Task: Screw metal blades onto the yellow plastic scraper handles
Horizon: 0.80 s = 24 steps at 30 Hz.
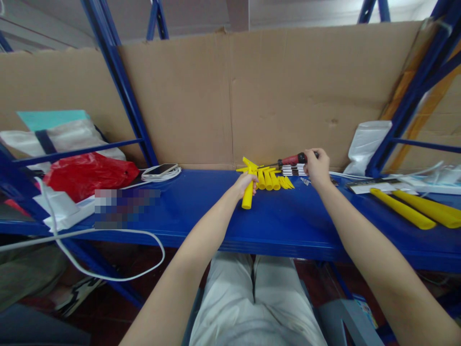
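Observation:
My left hand (245,185) is wrapped round a yellow plastic part (247,198) with a tube-like handle and pronged top, held above the blue shelf. In my right hand (317,166) is a screwdriver (292,159) with a red and black handle. Its shaft points left, and the tip reaches the top of the yellow part; whether it sits in a screw cannot be made out. Beside my left hand, several similar yellow parts (268,180) lie in a row. Small yellow pointed pieces (286,182), white-and-dark strips (293,170) and tiny metal bits (306,181) lie to their right.
Two long yellow tubes (403,208) lie at the right. A phone (163,169) rests on a coiled white cable at the left, near a red plastic bag (90,175). Cardboard (281,96) walls the back; blue posts (118,81) flank the shelf. A white cable (108,278) hangs over the front edge.

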Each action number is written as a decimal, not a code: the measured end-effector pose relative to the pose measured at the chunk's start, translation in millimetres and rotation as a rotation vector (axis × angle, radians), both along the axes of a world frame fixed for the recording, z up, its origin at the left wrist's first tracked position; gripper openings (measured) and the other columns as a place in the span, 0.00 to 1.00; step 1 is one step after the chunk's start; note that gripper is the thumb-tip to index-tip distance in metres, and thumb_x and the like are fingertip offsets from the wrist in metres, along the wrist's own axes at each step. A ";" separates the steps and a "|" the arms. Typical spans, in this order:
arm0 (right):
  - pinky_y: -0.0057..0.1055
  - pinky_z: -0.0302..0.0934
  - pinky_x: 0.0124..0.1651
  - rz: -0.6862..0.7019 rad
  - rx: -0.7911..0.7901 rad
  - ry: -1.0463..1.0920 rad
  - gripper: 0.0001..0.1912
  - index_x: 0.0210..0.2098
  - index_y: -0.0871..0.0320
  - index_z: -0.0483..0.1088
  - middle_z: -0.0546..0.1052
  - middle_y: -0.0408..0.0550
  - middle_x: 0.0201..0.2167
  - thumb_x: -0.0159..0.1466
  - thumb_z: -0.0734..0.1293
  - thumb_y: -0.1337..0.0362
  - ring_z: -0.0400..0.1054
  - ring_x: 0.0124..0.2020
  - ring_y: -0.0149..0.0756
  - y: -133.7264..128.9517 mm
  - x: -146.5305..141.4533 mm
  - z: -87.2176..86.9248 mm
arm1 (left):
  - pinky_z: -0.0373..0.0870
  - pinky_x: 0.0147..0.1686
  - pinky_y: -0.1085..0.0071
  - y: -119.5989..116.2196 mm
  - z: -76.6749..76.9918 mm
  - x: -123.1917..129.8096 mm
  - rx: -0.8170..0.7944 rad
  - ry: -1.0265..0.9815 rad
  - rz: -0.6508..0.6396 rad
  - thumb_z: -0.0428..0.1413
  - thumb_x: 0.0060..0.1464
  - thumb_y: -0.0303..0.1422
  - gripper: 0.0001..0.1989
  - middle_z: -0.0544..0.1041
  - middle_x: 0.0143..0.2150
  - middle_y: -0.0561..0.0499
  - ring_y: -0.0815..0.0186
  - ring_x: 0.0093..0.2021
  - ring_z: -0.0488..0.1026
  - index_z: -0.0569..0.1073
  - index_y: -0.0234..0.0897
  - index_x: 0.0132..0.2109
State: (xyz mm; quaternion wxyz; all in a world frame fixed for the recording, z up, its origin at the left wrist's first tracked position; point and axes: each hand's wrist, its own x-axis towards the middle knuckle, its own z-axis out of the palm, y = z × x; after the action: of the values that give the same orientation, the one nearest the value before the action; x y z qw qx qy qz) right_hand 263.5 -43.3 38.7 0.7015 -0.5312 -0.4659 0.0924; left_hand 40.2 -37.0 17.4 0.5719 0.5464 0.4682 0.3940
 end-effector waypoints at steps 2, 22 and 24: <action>0.34 0.58 0.27 0.038 -0.001 0.036 0.15 0.33 0.54 0.64 0.62 0.37 0.18 0.61 0.66 0.48 0.61 0.20 0.35 0.2 1.1 -0.1 | 0.58 0.17 0.76 0.1 -1.1 1.0 0.009 0.005 -0.007 0.51 0.47 0.21 0.12 0.61 0.15 0.62 0.72 0.11 0.59 0.62 0.40 0.39; 0.32 0.55 0.22 0.054 0.063 -0.007 0.24 0.27 0.52 0.60 0.59 0.35 0.14 0.56 0.67 0.38 0.58 0.18 0.31 11.1 11.6 -6.0 | 0.59 0.17 0.76 4.1 -6.7 3.1 0.025 0.076 -0.005 0.50 0.46 0.21 0.13 0.61 0.14 0.61 0.70 0.12 0.60 0.64 0.39 0.40; 0.32 0.53 0.20 0.107 0.058 0.039 0.23 0.29 0.52 0.61 0.60 0.34 0.13 0.55 0.68 0.40 0.56 0.15 0.31 10.1 9.1 -6.2 | 0.59 0.17 0.76 3.6 -5.4 2.5 0.022 0.068 0.012 0.51 0.47 0.21 0.13 0.61 0.14 0.61 0.70 0.11 0.60 0.64 0.39 0.40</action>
State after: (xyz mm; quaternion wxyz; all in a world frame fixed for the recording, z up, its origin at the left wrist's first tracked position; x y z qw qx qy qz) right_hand 272.6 -33.2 32.4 0.7197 -0.4830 -0.4824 0.1266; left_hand 42.6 -33.4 12.0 0.5472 0.5629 0.4862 0.3839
